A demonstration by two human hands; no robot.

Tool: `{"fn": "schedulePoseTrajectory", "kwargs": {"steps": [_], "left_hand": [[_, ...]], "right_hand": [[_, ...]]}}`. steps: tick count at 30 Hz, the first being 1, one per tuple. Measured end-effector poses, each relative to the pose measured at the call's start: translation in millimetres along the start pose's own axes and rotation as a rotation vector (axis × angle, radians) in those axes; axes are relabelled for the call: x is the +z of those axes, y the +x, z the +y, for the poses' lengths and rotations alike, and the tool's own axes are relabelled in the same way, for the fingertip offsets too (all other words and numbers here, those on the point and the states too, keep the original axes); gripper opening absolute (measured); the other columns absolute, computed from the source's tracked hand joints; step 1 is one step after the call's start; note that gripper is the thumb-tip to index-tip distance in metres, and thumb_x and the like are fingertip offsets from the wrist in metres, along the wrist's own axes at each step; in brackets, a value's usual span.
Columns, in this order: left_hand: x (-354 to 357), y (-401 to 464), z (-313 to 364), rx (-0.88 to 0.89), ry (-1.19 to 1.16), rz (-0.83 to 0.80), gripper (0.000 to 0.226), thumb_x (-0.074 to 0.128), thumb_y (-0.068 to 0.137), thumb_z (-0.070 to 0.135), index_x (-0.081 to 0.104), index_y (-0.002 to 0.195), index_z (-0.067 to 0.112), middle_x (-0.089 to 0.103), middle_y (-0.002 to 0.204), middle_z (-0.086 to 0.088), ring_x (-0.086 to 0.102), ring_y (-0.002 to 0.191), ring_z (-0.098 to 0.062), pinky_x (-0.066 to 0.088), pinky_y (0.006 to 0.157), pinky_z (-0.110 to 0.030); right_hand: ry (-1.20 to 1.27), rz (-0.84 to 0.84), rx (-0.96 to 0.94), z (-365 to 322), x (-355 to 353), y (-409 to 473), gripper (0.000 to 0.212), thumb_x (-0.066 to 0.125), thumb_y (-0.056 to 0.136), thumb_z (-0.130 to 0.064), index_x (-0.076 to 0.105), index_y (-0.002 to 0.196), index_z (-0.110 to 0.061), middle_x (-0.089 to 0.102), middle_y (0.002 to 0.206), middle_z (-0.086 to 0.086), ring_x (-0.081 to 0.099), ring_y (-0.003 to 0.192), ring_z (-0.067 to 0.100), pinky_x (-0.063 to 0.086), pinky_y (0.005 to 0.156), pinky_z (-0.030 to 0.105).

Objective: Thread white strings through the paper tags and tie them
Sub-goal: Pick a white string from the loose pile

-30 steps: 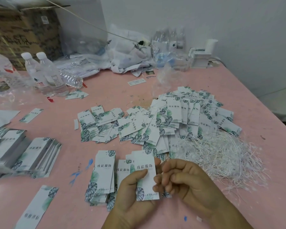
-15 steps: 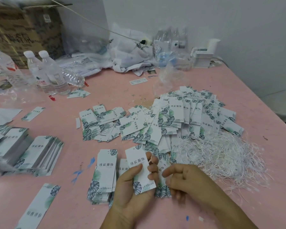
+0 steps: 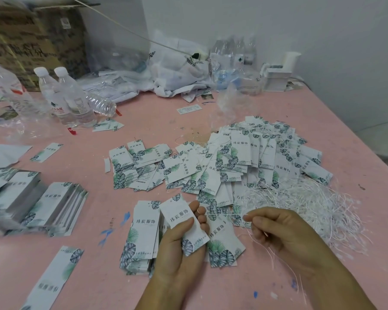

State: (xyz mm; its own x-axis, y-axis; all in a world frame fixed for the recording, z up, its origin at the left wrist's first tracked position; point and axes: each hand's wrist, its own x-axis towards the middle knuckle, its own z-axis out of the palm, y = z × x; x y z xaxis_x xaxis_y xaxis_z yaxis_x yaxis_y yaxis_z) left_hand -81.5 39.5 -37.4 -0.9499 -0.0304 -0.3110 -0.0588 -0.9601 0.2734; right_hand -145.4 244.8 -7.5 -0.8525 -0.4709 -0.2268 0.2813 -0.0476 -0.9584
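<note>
Paper tag (image 3: pixel 184 222) — lower centre of frame, tilted, gripped in the left hand (image 3: pixel 179 247), thumb across its face. White string (image 3: pixel 227 213) — runs taut from the tag's top to the right hand (image 3: pixel 285 233), pinched at thumb and forefinger; loose ends trail down. Hands apart. Short tag stack (image 3: pixel 143 238) just left of the held tag. Loose strings (image 3: pixel 311 202), right of centre. Scattered tags (image 3: pixel 233 162), mid-frame. Pink worktop (image 3: pixel 278 287). Water bottles (image 3: pixel 65 95), upper left.

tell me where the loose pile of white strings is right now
In the head view, the pile of white strings lies on the pink table, right of centre, just beyond the right hand and against the big tag heap.
</note>
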Motion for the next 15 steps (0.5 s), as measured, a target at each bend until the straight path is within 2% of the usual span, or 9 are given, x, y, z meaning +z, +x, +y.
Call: {"fn": "schedulePoseTrajectory", "kwargs": {"steps": [3,5,7,11,15], "left_hand": [[-1.6,3.4,-2.0,0.014,0.020,0.036,0.038,0.065,0.064,-0.008,0.072,0.102,-0.008,0.069,0.094,-0.023,0.066,0.071,-0.024,0.059,0.061,-0.029],[-2.5,5.4,-4.5,0.020,0.041,0.061,0.031,0.056,0.072,-0.005,0.073,0.098,-0.008,0.069,0.091,-0.021,0.065,0.070,-0.024,0.059,0.059,-0.028],[-1.9,5.9,-7.2,0.026,0.066,0.076,0.028,0.055,0.075,-0.002,0.075,0.094,-0.008,0.067,0.087,-0.020,0.064,0.070,-0.024,0.057,0.057,-0.028],[0.4,6.0,-10.4,0.008,0.089,0.086,0.027,0.054,0.085,0.008,0.075,0.092,-0.006,0.063,0.082,-0.018,0.061,0.066,-0.021,0.056,0.055,-0.026],[2.9,5.0,-11.9,-0.001,0.099,0.091,0.041,0.052,0.088,0.027,0.075,0.092,-0.006,0.064,0.082,-0.017,0.059,0.062,-0.020,0.053,0.051,-0.025]], "right_hand": [[0.206,-0.041,-0.016,-0.9,-3.0,0.2,0.032,0.085,0.063,-0.017,0.076,0.093,-0.011,0.058,0.058,0.009,0.052,0.053,0.014,0.044,0.049,0.020],[0.379,-0.050,-0.004,-3.8,-0.4,-1.6,0.037,0.093,0.050,-0.019,0.076,0.082,-0.009,0.058,0.056,0.010,0.054,0.050,0.014,0.047,0.046,0.020],[0.486,-0.061,0.021,-5.4,2.0,-3.7,0.046,0.098,0.037,-0.019,0.076,0.075,-0.006,0.063,0.059,0.012,0.061,0.050,0.015,0.051,0.045,0.020],[0.562,-0.057,0.000,-8.1,6.7,-6.6,0.057,0.100,0.030,-0.014,0.078,0.081,-0.003,0.071,0.072,0.017,0.069,0.058,0.018,0.055,0.047,0.021],[0.541,0.032,-0.095,-8.6,11.5,-4.8,0.050,0.101,0.029,-0.020,0.077,0.072,-0.009,0.069,0.064,0.012,0.066,0.053,0.015,0.053,0.046,0.020]]}}
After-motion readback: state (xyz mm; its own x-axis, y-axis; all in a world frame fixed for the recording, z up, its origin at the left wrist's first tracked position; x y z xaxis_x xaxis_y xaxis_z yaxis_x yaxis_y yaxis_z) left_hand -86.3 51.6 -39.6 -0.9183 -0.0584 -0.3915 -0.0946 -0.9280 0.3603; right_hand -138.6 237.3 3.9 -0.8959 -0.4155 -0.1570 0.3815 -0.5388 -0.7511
